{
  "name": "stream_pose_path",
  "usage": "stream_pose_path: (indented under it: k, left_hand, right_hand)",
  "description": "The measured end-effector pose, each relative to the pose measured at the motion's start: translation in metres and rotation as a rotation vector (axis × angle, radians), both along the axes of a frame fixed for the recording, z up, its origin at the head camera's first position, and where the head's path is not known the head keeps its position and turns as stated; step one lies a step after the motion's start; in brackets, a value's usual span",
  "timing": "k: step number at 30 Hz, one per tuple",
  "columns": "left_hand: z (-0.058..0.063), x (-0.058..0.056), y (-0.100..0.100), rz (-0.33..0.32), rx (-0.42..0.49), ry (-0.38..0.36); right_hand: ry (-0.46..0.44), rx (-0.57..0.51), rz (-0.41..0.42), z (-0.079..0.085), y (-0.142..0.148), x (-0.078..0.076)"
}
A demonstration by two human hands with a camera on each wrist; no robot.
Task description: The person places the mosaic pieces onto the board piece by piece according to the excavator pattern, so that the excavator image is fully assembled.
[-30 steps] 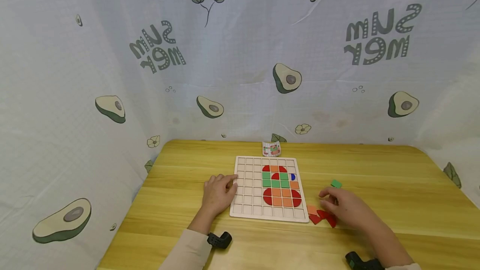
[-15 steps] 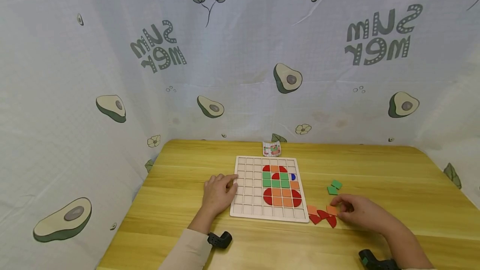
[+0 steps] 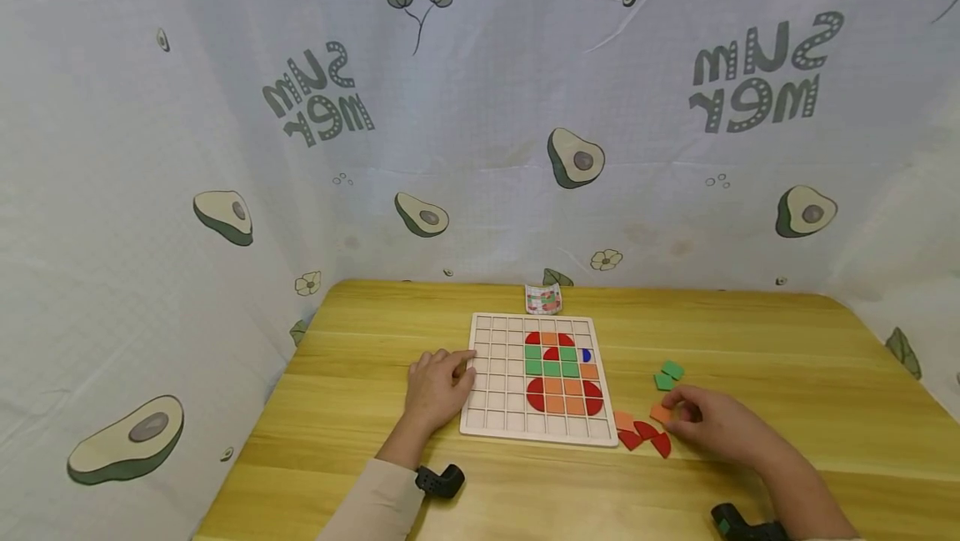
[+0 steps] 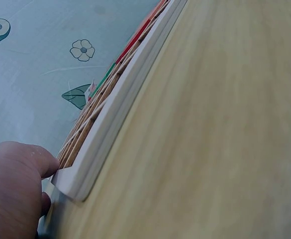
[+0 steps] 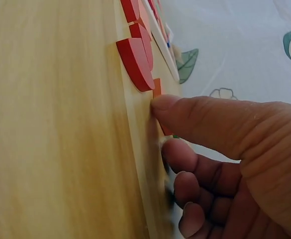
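A pale wooden grid board [image 3: 495, 422] lies on the table with red, orange, green and blue tiles filling part of its cells. My left hand [image 3: 437, 387] rests at the board's left edge, index finger on the rim. In the left wrist view, the thumb [image 4: 41, 160] touches the frame's corner. To the right of the board, my right hand [image 3: 716, 424] pinches an orange square tile [image 3: 662, 413] low over the table. Two green tiles [image 3: 664, 381] lie just behind it. Several red tiles [image 3: 661, 444] and another orange tile [image 3: 624, 420] lie between hand and board.
A small curled picture card [image 3: 543, 299] with a coloured grid pattern stands behind the board. A white curtain [image 3: 480, 107] printed with avocados hangs behind the wooden table [image 3: 375, 320]. Black wrist cameras sit on both wrists.
The right hand has drawn back rightward, uncovering a second green tile and an orange tile. That orange tile then shifted slightly away from the red ones. The left hand has stayed put.
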State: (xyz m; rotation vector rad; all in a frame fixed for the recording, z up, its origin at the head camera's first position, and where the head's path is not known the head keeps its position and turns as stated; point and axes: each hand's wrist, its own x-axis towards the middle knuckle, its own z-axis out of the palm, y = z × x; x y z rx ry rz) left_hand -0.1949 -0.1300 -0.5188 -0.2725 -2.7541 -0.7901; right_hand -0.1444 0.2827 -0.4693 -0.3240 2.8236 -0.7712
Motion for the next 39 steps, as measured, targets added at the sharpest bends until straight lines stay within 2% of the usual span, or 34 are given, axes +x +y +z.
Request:
stream_pose_path:
  k: [8,17,24,39]
  left_hand:
    - [0.000,0.000,0.000,-0.004,0.008,-0.015]
    - [0.001,0.000,0.000,0.001,0.011,-0.027]
    - [0.000,0.000,-0.001,0.001,0.006,-0.023]
    - [-0.001,-0.005,-0.002,-0.009,-0.015,-0.016]
  right_hand:
    - [-0.005,0.040,-0.033,-0.003,-0.009,-0.002]
    - [-0.006,0.027,-0.023,-0.005,-0.021,-0.004]
    - [-0.014,0.020,-0.047,-0.007,-0.024,-0.005]
    - [0.028,0.065,-0.045,-0.005,-0.028,-0.006]
